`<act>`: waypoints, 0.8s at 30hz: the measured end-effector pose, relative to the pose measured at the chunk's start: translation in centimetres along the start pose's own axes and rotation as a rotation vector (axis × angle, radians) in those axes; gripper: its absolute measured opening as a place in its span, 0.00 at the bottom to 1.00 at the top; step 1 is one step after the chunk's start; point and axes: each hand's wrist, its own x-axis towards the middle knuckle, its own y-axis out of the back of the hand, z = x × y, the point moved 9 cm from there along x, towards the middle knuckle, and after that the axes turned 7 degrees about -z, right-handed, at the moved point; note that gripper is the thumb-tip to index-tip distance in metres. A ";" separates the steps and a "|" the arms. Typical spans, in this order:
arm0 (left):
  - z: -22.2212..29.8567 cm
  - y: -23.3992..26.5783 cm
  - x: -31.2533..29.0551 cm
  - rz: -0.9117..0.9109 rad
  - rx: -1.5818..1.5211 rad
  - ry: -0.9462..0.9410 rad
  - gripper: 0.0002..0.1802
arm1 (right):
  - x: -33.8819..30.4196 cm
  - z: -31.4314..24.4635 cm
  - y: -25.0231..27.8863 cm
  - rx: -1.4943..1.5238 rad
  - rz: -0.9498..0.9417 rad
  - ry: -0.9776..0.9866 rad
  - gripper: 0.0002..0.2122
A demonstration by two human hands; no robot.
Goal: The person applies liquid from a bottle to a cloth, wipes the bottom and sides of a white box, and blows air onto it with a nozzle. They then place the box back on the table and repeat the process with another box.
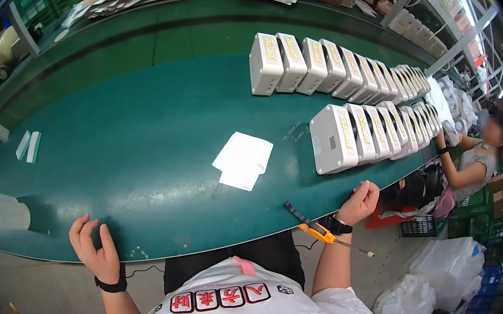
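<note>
While the long green conveyor belt is filling most of the frame, two rows of white boxy plastic devices are standing upright on it at the upper right, running diagonally toward the right rim. A white folded paper sheet is lying flat at the centre, well apart from both hands. An orange-handled tool is resting at the belt's lower edge, its long axis slanting from upper left to lower right, just beside the right wrist. The right hand is curling loosely, empty, near the closest device. The left hand is spreading its fingers, touching the belt's edge at lower left.
</note>
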 end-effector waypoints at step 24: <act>0.8 -0.5 0.4 -0.055 0.076 0.034 0.08 | -0.3 -0.3 0.4 0.001 0.004 0.019 0.06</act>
